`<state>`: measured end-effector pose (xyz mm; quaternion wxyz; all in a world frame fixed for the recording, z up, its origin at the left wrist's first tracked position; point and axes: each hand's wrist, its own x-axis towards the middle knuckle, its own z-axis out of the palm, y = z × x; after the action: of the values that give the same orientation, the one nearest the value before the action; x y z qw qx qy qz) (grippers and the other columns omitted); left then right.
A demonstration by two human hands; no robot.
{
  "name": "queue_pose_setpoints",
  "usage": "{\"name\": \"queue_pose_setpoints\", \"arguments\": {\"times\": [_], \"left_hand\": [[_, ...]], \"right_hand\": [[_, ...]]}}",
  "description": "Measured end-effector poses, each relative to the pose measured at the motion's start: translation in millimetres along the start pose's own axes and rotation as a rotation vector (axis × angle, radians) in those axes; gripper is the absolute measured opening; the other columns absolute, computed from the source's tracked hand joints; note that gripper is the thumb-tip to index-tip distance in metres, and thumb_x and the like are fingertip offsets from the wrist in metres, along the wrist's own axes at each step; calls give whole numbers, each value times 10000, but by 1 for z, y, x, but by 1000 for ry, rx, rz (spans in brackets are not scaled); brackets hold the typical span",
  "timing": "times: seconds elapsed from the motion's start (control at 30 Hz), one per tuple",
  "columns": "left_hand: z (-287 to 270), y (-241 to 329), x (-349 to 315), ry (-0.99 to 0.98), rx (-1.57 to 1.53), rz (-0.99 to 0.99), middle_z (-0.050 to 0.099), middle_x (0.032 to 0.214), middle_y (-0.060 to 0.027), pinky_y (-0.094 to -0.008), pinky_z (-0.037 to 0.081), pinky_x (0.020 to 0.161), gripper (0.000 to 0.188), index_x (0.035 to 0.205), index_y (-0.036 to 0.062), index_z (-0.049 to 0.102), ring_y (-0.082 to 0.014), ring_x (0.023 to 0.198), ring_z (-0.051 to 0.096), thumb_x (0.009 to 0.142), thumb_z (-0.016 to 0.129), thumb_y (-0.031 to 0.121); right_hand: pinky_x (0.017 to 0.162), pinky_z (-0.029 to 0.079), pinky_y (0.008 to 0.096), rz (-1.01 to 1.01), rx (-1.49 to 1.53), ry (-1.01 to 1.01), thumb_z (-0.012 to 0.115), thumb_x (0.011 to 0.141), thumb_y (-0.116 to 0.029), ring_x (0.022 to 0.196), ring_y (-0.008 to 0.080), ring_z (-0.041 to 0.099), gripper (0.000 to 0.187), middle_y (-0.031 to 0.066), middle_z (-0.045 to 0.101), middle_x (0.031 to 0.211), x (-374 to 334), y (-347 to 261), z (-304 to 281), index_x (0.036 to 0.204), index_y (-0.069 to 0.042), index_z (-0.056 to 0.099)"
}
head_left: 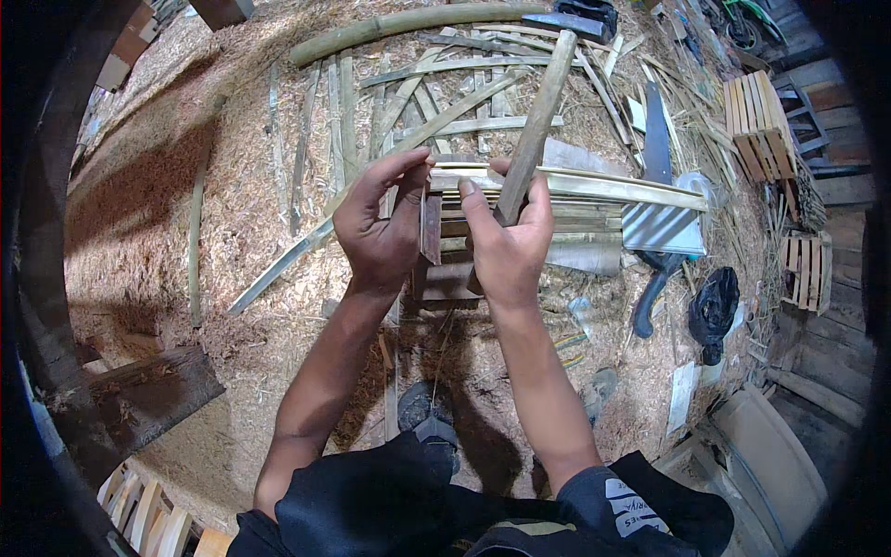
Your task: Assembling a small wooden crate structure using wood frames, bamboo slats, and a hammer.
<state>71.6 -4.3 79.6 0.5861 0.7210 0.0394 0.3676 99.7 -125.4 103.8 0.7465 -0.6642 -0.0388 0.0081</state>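
Currently right grip (509, 246) clamped on wooden handle (541, 121); left grip (379, 223) by pale strip (631, 189), closure unclear.

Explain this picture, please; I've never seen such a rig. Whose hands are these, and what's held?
There is no machine: one person works with bare hands. A wide fisheye camera on their head looks down, which bends straight edges. The right hand has its grip around a rounded brown wooden stick. Long, thin, pale wooden strips run past it; the left hand is at their left end, though what it pinches is unclear. Tan wood shavings cover the ground, with loose flat strips and a dark flat blade.
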Motion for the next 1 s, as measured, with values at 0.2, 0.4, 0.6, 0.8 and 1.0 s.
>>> {"name": "queue_pose_setpoints", "arguments": {"times": [0.2,0.4,0.6,0.8,1.0], "left_hand": [[1,-3,1,69,-32,-11,724,971,-95,-267,526,810,193,1068,14,702,-143,893,672,885,681,-41],[1,-4,2,32,40,101,721,984,-98,-269,529,793,218,1085,19,697,-140,873,669,872,706,-24],[5,2,-2,56,45,-13,713,993,-111,-274,531,767,273,1138,24,690,-146,854,662,867,726,10],[4,-3,3,3,139,121,714,979,-90,-318,505,834,215,1077,8,709,-204,919,643,863,723,18],[3,-7,4,23,115,9,700,929,-76,-328,490,845,119,967,23,716,-210,932,622,852,736,44]], "right_hand": [[724,473,233,13,15,-7,717,871,-80,863,68,528,349,27,547,1024,1,1,0,1148,4,523],[733,470,234,-10,-12,-5,712,872,-76,871,69,526,344,31,550,1026,2,0,0,1147,6,523],[758,470,238,-19,-13,-8,704,869,-65,892,81,535,346,38,559,1033,1,0,0,1152,10,520],[787,473,253,91,73,-8,703,867,-68,921,93,539,353,55,557,1063,2,2,0,1156,14,517],[793,475,260,113,43,-7,715,874,-83,940,102,544,362,66,563,1071,4,6,-3,1160,20,518]]}}
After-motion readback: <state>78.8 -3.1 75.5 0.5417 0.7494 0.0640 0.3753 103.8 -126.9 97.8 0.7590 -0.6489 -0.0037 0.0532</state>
